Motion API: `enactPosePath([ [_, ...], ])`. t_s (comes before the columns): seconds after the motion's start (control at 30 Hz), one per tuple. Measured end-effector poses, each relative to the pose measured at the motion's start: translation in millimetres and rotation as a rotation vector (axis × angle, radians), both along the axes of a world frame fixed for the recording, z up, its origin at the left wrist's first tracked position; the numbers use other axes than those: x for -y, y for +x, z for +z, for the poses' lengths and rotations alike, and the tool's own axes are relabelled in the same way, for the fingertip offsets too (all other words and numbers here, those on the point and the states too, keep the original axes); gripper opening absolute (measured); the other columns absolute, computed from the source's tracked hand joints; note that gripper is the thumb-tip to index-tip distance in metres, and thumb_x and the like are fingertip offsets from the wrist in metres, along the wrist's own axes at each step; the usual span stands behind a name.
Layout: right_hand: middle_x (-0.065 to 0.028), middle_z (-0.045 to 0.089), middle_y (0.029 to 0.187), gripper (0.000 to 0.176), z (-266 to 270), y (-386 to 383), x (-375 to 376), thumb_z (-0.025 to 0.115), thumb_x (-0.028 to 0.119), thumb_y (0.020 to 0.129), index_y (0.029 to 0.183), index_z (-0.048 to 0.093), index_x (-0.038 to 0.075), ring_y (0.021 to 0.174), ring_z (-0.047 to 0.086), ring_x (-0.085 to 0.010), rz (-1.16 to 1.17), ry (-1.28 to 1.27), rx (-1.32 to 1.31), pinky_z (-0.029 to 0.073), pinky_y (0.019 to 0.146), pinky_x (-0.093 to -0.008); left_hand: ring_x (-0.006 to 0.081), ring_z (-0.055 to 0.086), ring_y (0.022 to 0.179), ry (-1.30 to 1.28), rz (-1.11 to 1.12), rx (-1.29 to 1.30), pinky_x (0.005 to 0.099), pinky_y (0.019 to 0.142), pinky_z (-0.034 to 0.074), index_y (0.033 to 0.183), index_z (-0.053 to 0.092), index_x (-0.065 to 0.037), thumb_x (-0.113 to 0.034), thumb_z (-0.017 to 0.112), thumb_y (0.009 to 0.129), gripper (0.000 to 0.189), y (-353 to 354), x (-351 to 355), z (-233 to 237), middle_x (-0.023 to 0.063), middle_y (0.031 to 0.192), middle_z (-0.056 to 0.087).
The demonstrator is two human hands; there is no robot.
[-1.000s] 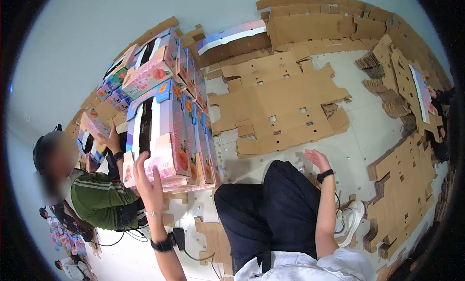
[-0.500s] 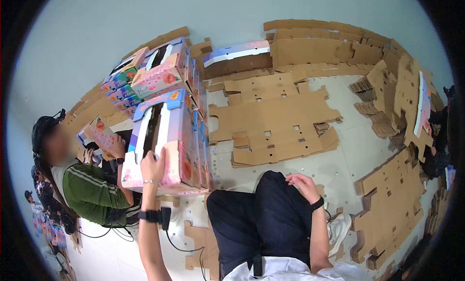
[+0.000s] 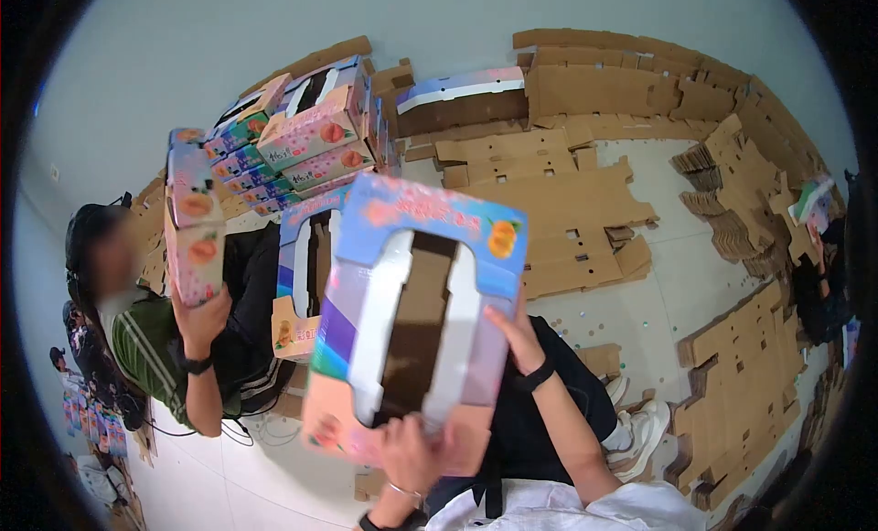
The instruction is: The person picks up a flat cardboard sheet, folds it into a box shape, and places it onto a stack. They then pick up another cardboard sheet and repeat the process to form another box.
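Observation:
A colourful printed cardboard box [image 3: 334, 334] with fruit pictures and a long opening in its top is held up in front of me. My left hand [image 3: 416, 458] grips its near end, fingers curled over the edge of the opening. Against the box's right side, my right hand [image 3: 517, 339] holds on with the thumb showing and the other fingers hidden. Behind it, partly covered, another printed box [image 3: 297, 321] stands on the floor at the left.
A person in a green top [image 3: 151, 348] sits at the left, holding up a printed box [image 3: 195, 220]. Stacked printed boxes [image 3: 320, 138] stand farther back. Flat brown cardboard sheets [image 3: 585, 211] lie ahead, with more cardboard [image 3: 741, 375] on the right and along the wall.
The top box has been lifted off the left stack and brought right, in front of me. My right hand has moved from above my knee onto its side. The other person's box is raised higher.

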State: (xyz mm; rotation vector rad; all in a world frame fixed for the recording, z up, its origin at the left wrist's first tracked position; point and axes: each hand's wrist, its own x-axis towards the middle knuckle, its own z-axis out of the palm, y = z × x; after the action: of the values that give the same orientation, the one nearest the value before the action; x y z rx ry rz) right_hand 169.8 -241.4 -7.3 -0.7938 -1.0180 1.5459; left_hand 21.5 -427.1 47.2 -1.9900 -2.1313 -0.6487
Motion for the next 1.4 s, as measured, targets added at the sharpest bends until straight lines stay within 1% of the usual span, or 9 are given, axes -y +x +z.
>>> enactPosePath([
  [0.23,-0.0127,0.041,0.134,0.072,-40.2,58.9,16.9,0.066,0.024,0.081,0.139,0.03,0.002,0.123,0.039,-0.0213,0.068,-0.141,0.07,0.029,0.105,-0.0325,0.0288,0.051,0.072,-0.301,-0.214,0.315,0.0397,0.07,0.038,0.088,0.058,-0.003,-0.026,0.068,0.076,0.029,56.5,49.0,-9.4,0.0093,0.081,0.055],
  [0.3,-0.013,0.042,0.134,0.071,-43.8,80.4,22.8,0.065,0.024,0.08,0.139,0.031,0.001,0.125,0.038,-0.0225,0.084,-0.162,0.059,0.027,0.106,-0.0329,0.0289,0.056,0.1,-0.723,-0.366,0.585,0.0437,0.087,0.042,0.106,0.061,-0.007,-0.021,0.069,0.077,0.033,49.7,56.7,-4.8,0.0186,0.108,0.057],
  [0.4,-0.0131,0.041,0.136,0.076,-18.0,110.1,30.6,0.066,0.023,0.078,0.14,0.029,0.0,0.127,0.036,-0.0232,0.048,-0.158,0.088,0.025,0.107,-0.0336,0.0309,0.052,0.082,-0.312,-0.37,0.543,0.0396,0.074,0.04,0.097,0.058,-0.003,-0.019,0.071,0.073,0.032,23.7,27.7,26.0,0.0124,0.089,0.057],
  [0.57,-0.0132,0.043,0.134,0.075,2.2,154.8,19.6,0.062,0.027,0.08,0.14,0.028,-0.002,0.122,0.043,-0.0213,0.021,-0.125,0.123,0.032,0.103,-0.031,0.0289,0.048,0.109,-0.024,-0.038,0.665,0.0398,0.082,0.043,0.12,0.047,-0.005,-0.011,0.071,0.07,0.055,-21.6,-20.1,9.6,0.0148,0.119,0.049],
  [0.67,-0.0131,0.044,0.133,0.076,-6.1,175.4,4.4,0.062,0.029,0.081,0.14,0.028,-0.002,0.121,0.043,-0.0205,0.223,-0.241,0.108,0.033,0.102,-0.031,0.0258,0.045,0.117,-0.222,-0.027,1.032,0.0432,0.089,0.042,0.136,0.033,-0.011,-0.011,0.066,0.076,0.069,-34.8,-42.7,-22.9,0.0116,0.131,0.041],
  [0.73,-0.0136,0.043,0.134,0.077,-28.2,166.5,-1.3,0.061,0.034,0.082,0.141,0.027,-0.002,0.121,0.043,-0.0206,0.325,-0.246,0.164,0.032,0.103,-0.0312,0.0249,0.041,0.123,-0.692,-0.063,1.875,0.0475,0.094,0.04,0.144,0.019,-0.017,-0.014,0.061,0.08,0.077,-44.8,-54.0,-50.4,0.0102,0.139,0.035],
  [0.9,-0.0167,0.048,0.13,0.07,-117.0,128.9,-8.3,0.052,0.048,0.086,0.133,0.041,-0.003,0.118,0.048,-0.0242,0.502,-0.15,0.673,0.036,0.1,-0.0336,0.022,0.047,0.119,-0.571,-0.063,2.331,0.0392,0.097,0.04,0.144,0.022,-0.022,-0.017,0.051,0.079,0.072,-60.9,-29.3,-139.0,0.0067,0.136,0.043],
  [1.03,-0.0219,0.053,0.122,0.059,-79.8,104.2,-10.7,0.046,0.053,0.084,0.11,0.062,0.002,0.105,0.056,-0.036,0.318,-0.022,1.322,0.043,0.09,-0.0418,0.0231,0.047,0.119,-0.519,0.001,2.226,0.0381,0.099,0.039,0.145,0.021,-0.014,-0.022,0.053,0.079,0.073,-59.4,-31.5,-129.2,0.006,0.136,0.042],
  [1.4,-0.0199,0.064,0.102,0.041,-86.7,86.5,-22.4,0.055,0.039,0.084,0.107,0.064,0.007,0.096,0.061,-0.0346,0.023,0.136,1.047,0.047,0.083,-0.0429,0.0195,0.046,0.106,-0.558,0.24,1.684,0.0309,0.091,0.042,0.134,0.022,-0.007,-0.02,0.063,0.079,0.07,-55.0,-60.1,-125.8,0.0131,0.115,0.045],
])
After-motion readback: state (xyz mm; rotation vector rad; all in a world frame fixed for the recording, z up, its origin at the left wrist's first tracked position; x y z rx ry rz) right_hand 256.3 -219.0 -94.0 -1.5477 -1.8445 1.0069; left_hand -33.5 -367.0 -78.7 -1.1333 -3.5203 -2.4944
